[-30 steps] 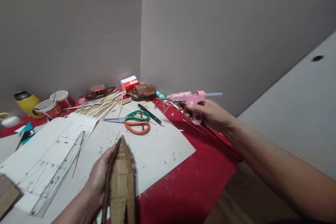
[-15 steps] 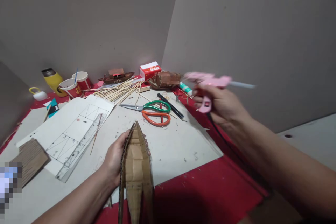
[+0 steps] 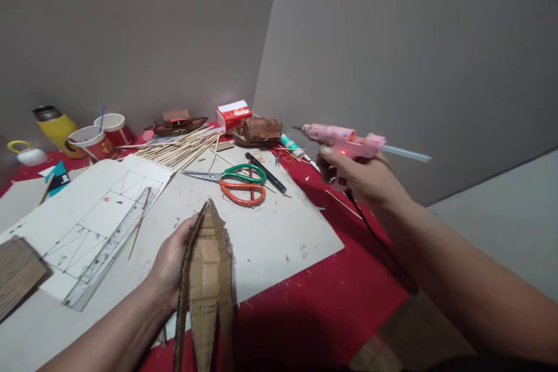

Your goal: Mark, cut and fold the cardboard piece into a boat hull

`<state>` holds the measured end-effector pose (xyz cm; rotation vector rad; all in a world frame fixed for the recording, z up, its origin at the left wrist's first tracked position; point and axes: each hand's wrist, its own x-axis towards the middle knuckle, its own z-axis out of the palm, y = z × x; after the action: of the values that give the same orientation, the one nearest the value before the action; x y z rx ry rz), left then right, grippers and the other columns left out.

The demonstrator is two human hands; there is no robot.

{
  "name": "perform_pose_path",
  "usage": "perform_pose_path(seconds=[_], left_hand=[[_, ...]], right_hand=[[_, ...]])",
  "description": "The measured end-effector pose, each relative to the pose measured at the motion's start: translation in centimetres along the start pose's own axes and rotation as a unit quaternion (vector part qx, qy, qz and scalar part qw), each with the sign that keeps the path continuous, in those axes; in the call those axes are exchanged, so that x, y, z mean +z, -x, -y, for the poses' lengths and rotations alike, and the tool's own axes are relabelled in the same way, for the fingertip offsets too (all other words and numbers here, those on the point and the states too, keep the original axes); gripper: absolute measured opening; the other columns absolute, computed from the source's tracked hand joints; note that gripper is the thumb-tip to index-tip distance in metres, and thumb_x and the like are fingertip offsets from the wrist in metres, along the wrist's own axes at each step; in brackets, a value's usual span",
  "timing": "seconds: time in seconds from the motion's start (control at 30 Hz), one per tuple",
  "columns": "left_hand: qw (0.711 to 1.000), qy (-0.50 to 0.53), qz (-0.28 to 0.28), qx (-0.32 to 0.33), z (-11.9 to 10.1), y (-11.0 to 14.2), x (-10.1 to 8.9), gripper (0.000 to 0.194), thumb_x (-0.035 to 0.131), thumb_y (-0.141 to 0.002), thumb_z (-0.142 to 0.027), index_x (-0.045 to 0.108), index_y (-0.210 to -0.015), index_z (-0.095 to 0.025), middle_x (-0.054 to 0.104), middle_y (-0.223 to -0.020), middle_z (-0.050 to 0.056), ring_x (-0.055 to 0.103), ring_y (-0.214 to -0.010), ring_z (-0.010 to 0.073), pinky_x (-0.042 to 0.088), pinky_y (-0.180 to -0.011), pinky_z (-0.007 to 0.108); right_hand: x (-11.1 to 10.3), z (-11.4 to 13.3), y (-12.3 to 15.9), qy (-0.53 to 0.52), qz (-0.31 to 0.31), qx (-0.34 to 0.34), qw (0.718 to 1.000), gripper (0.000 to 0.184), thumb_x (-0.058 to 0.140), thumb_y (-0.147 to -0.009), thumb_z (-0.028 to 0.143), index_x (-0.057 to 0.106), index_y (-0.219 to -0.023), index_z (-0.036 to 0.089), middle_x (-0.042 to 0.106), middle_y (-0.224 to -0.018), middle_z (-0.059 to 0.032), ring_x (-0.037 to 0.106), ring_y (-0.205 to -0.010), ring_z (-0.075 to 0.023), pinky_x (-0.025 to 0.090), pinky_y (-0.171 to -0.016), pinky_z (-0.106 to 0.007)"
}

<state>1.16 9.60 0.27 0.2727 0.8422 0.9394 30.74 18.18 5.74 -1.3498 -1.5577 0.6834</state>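
My left hand (image 3: 172, 258) is wrapped round the side of a cardboard boat hull (image 3: 209, 267), its pointed end facing away from me and its hollow inside facing up. The near end of the hull runs out at the bottom of the picture. Up at the right, my right hand (image 3: 360, 174) grips a pink hot glue gun (image 3: 349, 140) by its handle, nozzle pointing left. A clear glue stick (image 3: 407, 154) juts from its back, and a small red light glows on its side. Between the hands lie scissors (image 3: 235, 183) with green and orange handles and a black pen (image 3: 265, 173).
Thin wooden sticks (image 3: 183, 148) lie heaped behind a drawing (image 3: 96, 226) with a clear ruler (image 3: 108, 247) on it. Along the wall stand a yellow bottle (image 3: 58, 131), paper cups (image 3: 91, 142), two model boats (image 3: 261, 131) and a red box (image 3: 234, 115). A black cord (image 3: 375, 235) trails from the gun.
The glue gun first swung up and right in my right hand, then steadied with its nozzle raised. My left hand still holds the hull. The whole view shifted right, then partly back.
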Motion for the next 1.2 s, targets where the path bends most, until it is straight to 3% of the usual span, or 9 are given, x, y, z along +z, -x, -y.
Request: perform_pose_path(seconds=[0.1,0.17,0.23,0.27,0.37,0.53,0.7,0.9,1.2], left_hand=[[1.000,0.014,0.005,0.009,0.1,0.1,0.0,0.034,0.048,-0.091,-0.036,0.068,-0.089,-0.008,0.069,-0.075,0.013,0.066,-0.063,0.0229,0.053,-0.062,0.033],[1.000,0.014,0.008,0.016,0.0,0.1,0.0,0.037,0.045,-0.092,-0.036,0.069,-0.088,-0.008,0.069,-0.074,0.014,0.066,-0.064,0.0237,0.054,-0.062,0.034],[1.000,0.007,-0.001,0.012,-0.1,0.2,0.2,0.040,0.042,-0.092,-0.036,0.069,-0.087,-0.008,0.069,-0.073,0.015,0.066,-0.062,0.0245,0.054,-0.062,0.035],[1.000,0.006,-0.014,0.007,-0.2,0.2,0.4,0.041,0.041,-0.092,-0.037,0.069,-0.085,-0.008,0.068,-0.071,0.015,0.065,-0.060,0.0241,0.054,-0.060,0.034],[0.999,-0.015,-0.052,-0.003,-0.5,0.4,0.8,0.047,0.037,-0.093,-0.038,0.069,-0.077,-0.007,0.067,-0.066,0.016,0.063,-0.053,0.0228,0.052,-0.054,0.032],[0.998,-0.028,-0.051,0.026,-0.6,0.6,1.1,0.048,0.039,-0.093,-0.039,0.070,-0.078,-0.006,0.070,-0.066,0.017,0.066,-0.058,0.0244,0.054,-0.058,0.033],[0.989,0.001,-0.141,0.035,-0.3,0.5,1.1,0.035,0.053,-0.089,-0.037,0.073,-0.083,-0.009,0.071,-0.065,0.011,0.067,-0.055,0.0218,0.056,-0.057,0.031],[0.988,0.026,-0.137,0.063,0.1,0.3,1.1,0.028,0.059,-0.086,-0.033,0.074,-0.094,-0.011,0.075,-0.077,0.008,0.072,-0.068,0.0227,0.058,-0.067,0.031],[0.988,0.002,-0.145,0.055,0.0,0.5,1.1,0.029,0.059,-0.086,-0.036,0.075,-0.086,-0.011,0.074,-0.071,0.008,0.072,-0.067,0.0238,0.059,-0.067,0.033]], right_hand=[[2.1,1.9,2.5,-0.034,0.084,-0.016,0.996,0.027,0.062,-0.088,0.050,0.071,-0.090,0.025,0.064,-0.066,-0.0015,0.061,-0.056,-0.0185,0.050,-0.046,-0.030],[3.7,3.1,3.9,-0.016,0.203,-0.090,0.975,0.025,0.059,-0.091,0.044,0.072,-0.106,0.028,0.072,-0.078,-0.0044,0.070,-0.077,-0.0248,0.059,-0.064,-0.037],[5.2,3.9,4.7,-0.003,0.266,-0.168,0.949,0.032,0.057,-0.093,0.039,0.069,-0.120,0.028,0.074,-0.109,-0.0074,0.067,-0.109,-0.0297,0.056,-0.093,-0.044],[5.8,4.1,4.9,0.012,0.282,-0.197,0.939,0.035,0.056,-0.093,0.037,0.068,-0.124,0.027,0.072,-0.116,-0.0082,0.065,-0.114,-0.0302,0.053,-0.098,-0.045],[7.3,3.8,5.0,0.056,0.286,-0.217,0.932,0.035,0.054,-0.094,0.037,0.068,-0.123,0.022,0.073,-0.112,-0.0098,0.069,-0.106,-0.0277,0.056,-0.093,-0.041],[8.6,2.5,5.1,0.038,0.296,-0.236,0.925,0.033,0.049,-0.096,0.041,0.069,-0.114,0.022,0.074,-0.099,-0.0078,0.070,-0.090,-0.0236,0.057,-0.078,-0.034],[9.7,0.8,6.0,0.081,0.248,-0.280,0.924,0.036,0.047,-0.097,0.048,0.068,-0.092,0.019,0.066,-0.073,-0.0056,0.064,-0.066,-0.0200,0.049,-0.062,-0.031],[10.2,0.2,6.2,0.187,0.216,-0.309,0.907,0.034,0.053,-0.093,0.047,0.052,-0.072,0.021,0.053,-0.061,0.0005,0.053,-0.052,-0.0139,0.035,-0.049,-0.027],[10.3,0.3,6.2,0.172,0.174,-0.317,0.916,0.035,0.045,-0.096,0.046,0.046,-0.071,0.022,0.050,-0.059,0.0018,0.047,-0.048,-0.0122,0.032,-0.046,-0.026]])
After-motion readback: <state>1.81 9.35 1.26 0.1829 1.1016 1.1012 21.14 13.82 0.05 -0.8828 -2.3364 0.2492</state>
